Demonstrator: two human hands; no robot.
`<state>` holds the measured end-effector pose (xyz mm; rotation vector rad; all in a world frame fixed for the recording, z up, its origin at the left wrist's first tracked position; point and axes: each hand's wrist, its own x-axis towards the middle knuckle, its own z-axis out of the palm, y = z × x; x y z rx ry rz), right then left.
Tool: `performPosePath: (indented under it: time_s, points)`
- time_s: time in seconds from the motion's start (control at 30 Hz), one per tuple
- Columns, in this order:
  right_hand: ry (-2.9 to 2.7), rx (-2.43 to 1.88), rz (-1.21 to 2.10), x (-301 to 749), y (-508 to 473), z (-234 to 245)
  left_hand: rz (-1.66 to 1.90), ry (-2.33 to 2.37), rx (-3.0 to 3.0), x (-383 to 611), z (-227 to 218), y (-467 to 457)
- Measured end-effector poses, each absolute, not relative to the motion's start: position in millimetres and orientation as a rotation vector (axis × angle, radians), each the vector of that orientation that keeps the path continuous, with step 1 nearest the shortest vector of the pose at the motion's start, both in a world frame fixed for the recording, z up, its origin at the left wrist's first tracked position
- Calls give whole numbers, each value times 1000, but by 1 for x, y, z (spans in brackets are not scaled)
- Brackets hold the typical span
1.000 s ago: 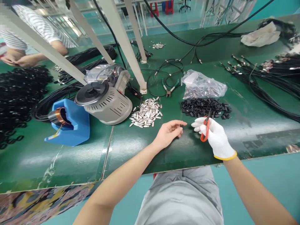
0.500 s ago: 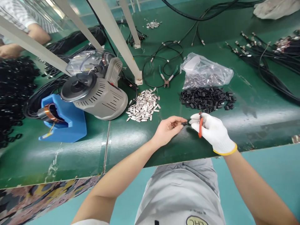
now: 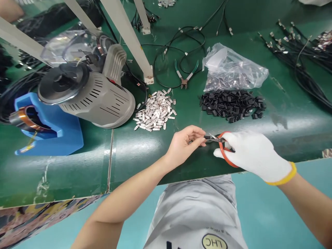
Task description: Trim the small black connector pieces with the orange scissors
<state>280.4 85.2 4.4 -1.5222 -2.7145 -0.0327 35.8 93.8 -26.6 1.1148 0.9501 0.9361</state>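
Observation:
My bare left hand (image 3: 184, 145) pinches a small black plastic piece (image 3: 206, 137) between thumb and fingers, above the table near its front edge. In a white glove with a yellow cuff, my right hand (image 3: 249, 152) grips red-handled scissors (image 3: 225, 152). Their blades point left, spread a little, and meet the black piece at my left fingertips. Whether the blades touch it or only lie around it, I cannot tell. Beyond my hands lies a heap of black plastic pieces (image 3: 232, 103). A heap of silver metal connectors (image 3: 157, 112) is up and left of my left hand.
Green-handled cutters (image 3: 184, 82) lie beyond the connectors beside looped black cable (image 3: 168, 46). Behind the black heap rests a clear plastic bag (image 3: 233, 71) of small parts. A grey machine (image 3: 101, 100) and blue tape dispenser (image 3: 62, 128) stand left, near a white post (image 3: 129, 38). Cable bundles (image 3: 303, 72) lie right.
My right hand has turned the scissors from upright to pointing left, with the handles now spread and the blades at the black piece. The left hand keeps its pinch. The view has shifted slightly.

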Motion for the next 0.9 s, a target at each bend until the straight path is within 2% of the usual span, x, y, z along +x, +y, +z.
performPosePath:
  time_s: [0.17,0.37,0.9]
  points:
    - [-2781,-1454,-153,277,90,6,948,936,1057,34,-24,97]
    - [-2762,-1566,-129,276,93,8,958,951,1024,32,-25,99]
    - [-2831,-1416,-330,267,89,19,951,886,865,33,-26,99]
